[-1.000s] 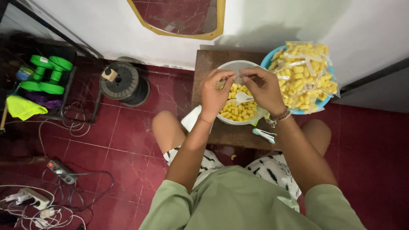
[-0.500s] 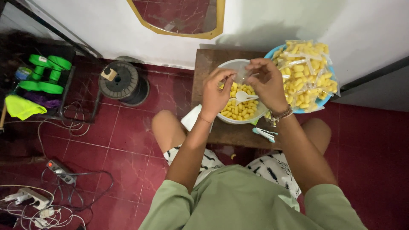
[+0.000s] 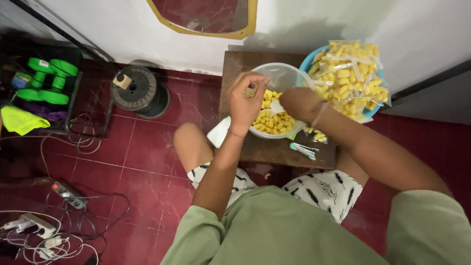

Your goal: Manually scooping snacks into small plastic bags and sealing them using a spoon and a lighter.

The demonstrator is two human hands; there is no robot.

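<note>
Nearest the camera are a green shirt and patterned white shorts, with both forearms reaching forward over a small dark wooden surface (image 3: 274,152) that stands between the knees. The left hand (image 3: 248,100) hovers at the near left rim of a clear plastic bowl (image 3: 284,78); its fingers (image 3: 255,81) are curled together in a pinch on something small and pale, too small to tell what. The right hand (image 3: 300,103) lies over the bowl's right side with its back turned up; its fingers are hidden, and a bit of white plastic (image 3: 276,107) shows just beside it, so whether they are closed on anything cannot be told. Between and below the two hands, the bowl holds yellow snack pieces (image 3: 272,122).

On the surface near the bowl's right edge lies a small pale blue-green tool (image 3: 304,150), and a white packet (image 3: 219,132) hangs off the left edge. Further right, touching the bowl, a blue basin (image 3: 314,59) is heaped with small clear bags of the same yellow snack (image 3: 351,76).

The floor (image 3: 147,152) is of dark red tiles. To the left lie a power strip (image 3: 68,194) and tangled white cables (image 3: 34,235), then a dark wire spool (image 3: 140,91), and green dumbbells (image 3: 46,81) on a black rack. A white wall (image 3: 122,34) closes the back, with a gold-framed mirror (image 3: 206,19) leaning on it.
</note>
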